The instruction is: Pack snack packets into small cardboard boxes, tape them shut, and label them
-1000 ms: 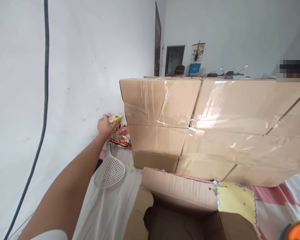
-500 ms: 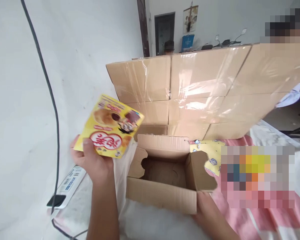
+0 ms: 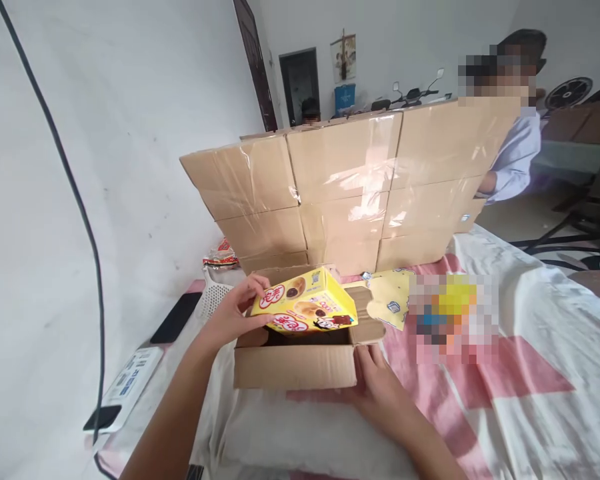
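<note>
My left hand (image 3: 237, 312) grips one end of a yellow snack box (image 3: 305, 303), printed with a cartoon figure and red lettering. The snack box lies tilted over the opening of a small cardboard box (image 3: 295, 367), whose flaps stand spread outward. Its lower edge dips below the cardboard rim. At the near right corner, my right hand (image 3: 375, 380) has its fingers against the cardboard box, the thumb side near the front flap. Part of those fingers is hidden behind the flap. The inside of the cardboard box is mostly covered by the snack box.
A tall taped cardboard panel (image 3: 345, 180) stands behind the box. Left lie a black phone (image 3: 177, 318), a white packaged item (image 3: 135, 373), a white mesh basket (image 3: 214, 300) and a hanging cable (image 3: 75, 173). A yellow sheet (image 3: 393, 303) lies right. Beyond the panel is a person in a pale sleeve (image 3: 517, 163).
My left hand has brought the snack box from the left, over and partly into the cardboard box's opening. My right hand stays at the box's right corner. The camera view has shifted rightward.
</note>
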